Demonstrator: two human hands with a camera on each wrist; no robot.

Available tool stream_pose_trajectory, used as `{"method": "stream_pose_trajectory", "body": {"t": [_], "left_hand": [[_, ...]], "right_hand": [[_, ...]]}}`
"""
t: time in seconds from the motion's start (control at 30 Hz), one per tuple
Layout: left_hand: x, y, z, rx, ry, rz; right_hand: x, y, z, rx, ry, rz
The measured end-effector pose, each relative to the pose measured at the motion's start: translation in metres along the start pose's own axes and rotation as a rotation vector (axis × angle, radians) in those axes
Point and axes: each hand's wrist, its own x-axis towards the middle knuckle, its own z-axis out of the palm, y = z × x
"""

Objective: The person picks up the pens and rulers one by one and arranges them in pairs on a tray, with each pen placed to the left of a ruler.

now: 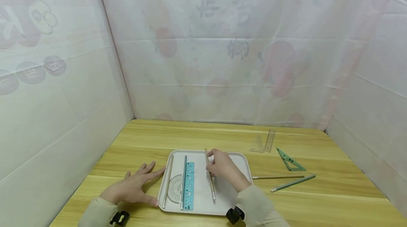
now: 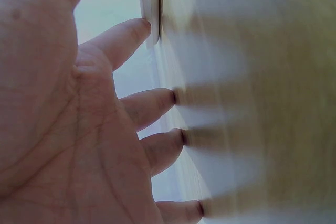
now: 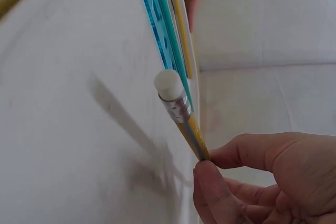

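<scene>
My right hand (image 1: 224, 167) pinches a yellow pencil (image 1: 211, 181) between thumb and fingers, over the right half of the white tray (image 1: 219, 208). Its white eraser (image 3: 169, 84) points toward the near side and shows large in the right wrist view. With fingers spread, my left hand (image 1: 135, 185) rests beside the tray's left rim, thumb and index finger right at the edge. In the tray lie a second yellow pencil (image 1: 168, 181), a clear protractor (image 1: 173, 189), a green pencil (image 1: 183, 170) and a blue ruler (image 1: 189, 186), side by side on the left.
Right of the tray, a yellow pencil (image 1: 279, 177) and a green pencil (image 1: 294, 183) lie on the wooden table (image 1: 334, 198). Behind them sit a green set square (image 1: 290, 161), a clear ruler (image 1: 269, 141) and a clear angled piece (image 1: 257, 150). Pale cloth walls enclose the table.
</scene>
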Motion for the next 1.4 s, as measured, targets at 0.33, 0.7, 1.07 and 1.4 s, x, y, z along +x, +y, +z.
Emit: {"method": "stream_pose_trajectory", "body": {"t": [0.33, 0.7, 1.07, 1.4], "left_hand": [[0.0, 0.0, 0.0, -0.002, 0.0, 0.003], [0.001, -0.001, -0.001, 0.002, -0.001, 0.0], [0.0, -0.001, -0.001, -0.002, -0.008, -0.013], [0.0, -0.002, 0.0, -0.004, -0.002, 0.001]], "right_hand": [[0.001, -0.008, 0.017, -0.016, -0.029, -0.028], [-0.002, -0.018, 0.032, -0.048, -0.034, -0.036], [-0.008, -0.026, 0.041, -0.058, -0.039, -0.034], [-0.009, -0.03, 0.045, -0.077, -0.033, -0.023]]}}
